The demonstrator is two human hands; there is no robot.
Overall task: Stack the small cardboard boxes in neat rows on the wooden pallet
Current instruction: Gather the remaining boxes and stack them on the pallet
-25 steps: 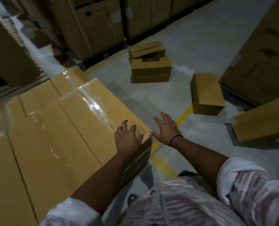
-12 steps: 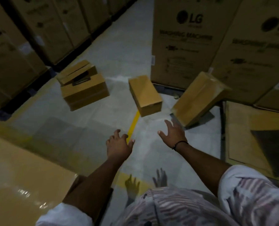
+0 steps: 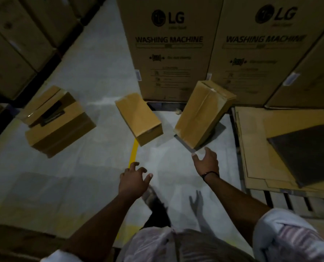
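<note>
Several small cardboard boxes lie on the grey floor. One tilted box (image 3: pixel 201 114) leans against the big cartons, and my right hand (image 3: pixel 206 160) reaches just below its near corner, fingers spread, holding nothing. A second box (image 3: pixel 138 118) lies at the centre by the yellow line. My left hand (image 3: pixel 133 179) hovers open below it, apart from it. Two more boxes (image 3: pixel 57 121) sit stacked at the left. A wooden pallet (image 3: pixel 297 203) shows at the right under flat cardboard sheets (image 3: pixel 255 140).
Tall LG washing machine cartons (image 3: pixel 168 48) wall off the far side. More large cartons (image 3: pixel 19 42) line the left. A dark board (image 3: pixel 308 150) lies on the sheets at the right. A wrapped carton stack's edge (image 3: pixel 15 241) sits at the lower left.
The view swung right, away from the wrapped carton stack towards the loose boxes. Both hands have left that stack and stretched forward; the right hand now nearly reaches the tilted box.
</note>
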